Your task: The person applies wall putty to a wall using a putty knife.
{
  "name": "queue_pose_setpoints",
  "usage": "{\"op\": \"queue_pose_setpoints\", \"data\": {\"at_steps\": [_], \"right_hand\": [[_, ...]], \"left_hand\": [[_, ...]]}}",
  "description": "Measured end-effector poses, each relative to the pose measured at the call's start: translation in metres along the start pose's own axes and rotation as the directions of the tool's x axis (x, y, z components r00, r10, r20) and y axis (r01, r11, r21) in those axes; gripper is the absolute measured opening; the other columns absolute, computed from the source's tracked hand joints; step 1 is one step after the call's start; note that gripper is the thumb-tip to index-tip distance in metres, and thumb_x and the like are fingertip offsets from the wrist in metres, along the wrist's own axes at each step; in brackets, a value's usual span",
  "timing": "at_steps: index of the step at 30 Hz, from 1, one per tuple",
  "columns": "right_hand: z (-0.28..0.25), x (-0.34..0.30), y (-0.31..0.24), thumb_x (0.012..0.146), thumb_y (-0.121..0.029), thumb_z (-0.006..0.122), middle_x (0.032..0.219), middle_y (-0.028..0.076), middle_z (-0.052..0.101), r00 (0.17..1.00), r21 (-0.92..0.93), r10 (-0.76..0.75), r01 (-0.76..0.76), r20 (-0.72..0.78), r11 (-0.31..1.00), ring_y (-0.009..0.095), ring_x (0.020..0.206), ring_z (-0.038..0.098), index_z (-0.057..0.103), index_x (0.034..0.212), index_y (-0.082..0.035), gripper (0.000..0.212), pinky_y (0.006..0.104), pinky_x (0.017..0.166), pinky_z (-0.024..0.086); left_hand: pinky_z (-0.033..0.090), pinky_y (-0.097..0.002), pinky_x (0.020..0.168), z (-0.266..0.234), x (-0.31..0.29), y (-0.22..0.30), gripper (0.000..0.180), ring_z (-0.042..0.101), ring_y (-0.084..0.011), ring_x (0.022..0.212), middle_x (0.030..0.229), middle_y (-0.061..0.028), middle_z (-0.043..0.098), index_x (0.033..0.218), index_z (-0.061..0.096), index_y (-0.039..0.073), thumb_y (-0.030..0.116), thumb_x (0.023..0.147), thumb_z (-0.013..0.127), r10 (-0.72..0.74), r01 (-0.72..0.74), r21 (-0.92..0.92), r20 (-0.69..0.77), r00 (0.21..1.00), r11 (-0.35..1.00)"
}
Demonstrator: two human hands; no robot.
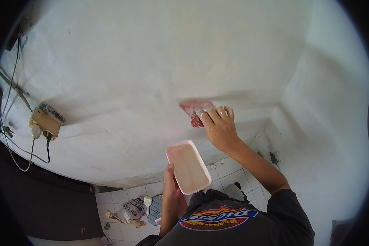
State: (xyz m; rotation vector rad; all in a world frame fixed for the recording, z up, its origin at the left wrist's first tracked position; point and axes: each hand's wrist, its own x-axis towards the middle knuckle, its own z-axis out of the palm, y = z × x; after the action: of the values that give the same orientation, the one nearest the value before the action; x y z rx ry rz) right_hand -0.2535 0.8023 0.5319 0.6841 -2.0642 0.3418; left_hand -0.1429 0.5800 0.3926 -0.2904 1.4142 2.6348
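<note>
My right hand [222, 130] is raised to the white wall [151, 61], its fingers closed round a flat red pad [196, 108] smeared with white. The pad lies against the wall or very near it; whether it is a sponge or a spreader I cannot tell. White smears mark my fingers too. Lower down, my left hand [170, 177] grips the left side of a rectangular pink-rimmed tub [201, 160] that holds a pale, off-white liquid or paste. The tub is below and to the left of the red pad.
At left, a beige socket box [45, 122] with plugs and hanging cables [32, 153] is on the wall. On the tiled floor [131, 192] lie a plastic bag [133, 208] and a paintbrush [148, 203]. A dark panel [41, 197] stands lower left; another wall [332, 135] meets at right.
</note>
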Motion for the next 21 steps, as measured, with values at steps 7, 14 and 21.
{"op": "queue_pose_setpoints", "data": {"at_steps": [7, 14, 21], "right_hand": [[-0.021, -0.020, -0.009, 0.093, -0.012, 0.064, 0.096, -0.001, 0.064, 0.687, 0.695, 0.494, -0.688, 0.533, 0.208, 0.009, 0.082, 0.058, 0.062, 0.112, -0.002, 0.022, 0.0274, 0.072, 0.047], [-0.037, -0.043, -0.035, 0.094, -0.019, 0.065, 0.087, 0.002, 0.066, 0.600, 0.666, 0.514, -0.742, 0.613, 0.073, 0.009, 0.067, 0.059, 0.061, 0.100, -0.003, 0.018, 0.0263, 0.061, 0.048], [-0.050, -0.054, -0.070, 0.086, -0.018, 0.064, 0.084, 0.010, 0.067, 0.836, 0.161, 0.288, -0.401, 0.467, 0.902, 0.036, 0.065, 0.063, 0.060, 0.096, -0.005, 0.017, 0.0432, 0.056, 0.050]], "left_hand": [[0.053, -0.0359, 0.093, 0.020, -0.009, 0.013, 0.056, 0.062, -0.0220, 0.112, 0.124, -0.0146, 0.059, 0.137, 0.041, -0.001, 0.037, 0.098, 0.052, 0.061, -0.067, -0.142, -0.048, 0.997, 0.988], [0.052, -0.0324, 0.090, 0.030, 0.001, 0.005, 0.061, 0.060, -0.0177, 0.110, 0.127, -0.0116, 0.055, 0.140, 0.036, 0.001, 0.038, 0.096, 0.054, 0.136, -0.146, -0.135, -0.082, 0.987, 0.980], [0.049, -0.0219, 0.073, 0.052, -0.014, -0.020, 0.070, 0.057, -0.0069, 0.090, 0.112, -0.0044, 0.055, 0.141, 0.033, 0.005, 0.046, 0.091, 0.060, 0.259, -0.271, -0.062, -0.156, 0.953, 0.961]]}}
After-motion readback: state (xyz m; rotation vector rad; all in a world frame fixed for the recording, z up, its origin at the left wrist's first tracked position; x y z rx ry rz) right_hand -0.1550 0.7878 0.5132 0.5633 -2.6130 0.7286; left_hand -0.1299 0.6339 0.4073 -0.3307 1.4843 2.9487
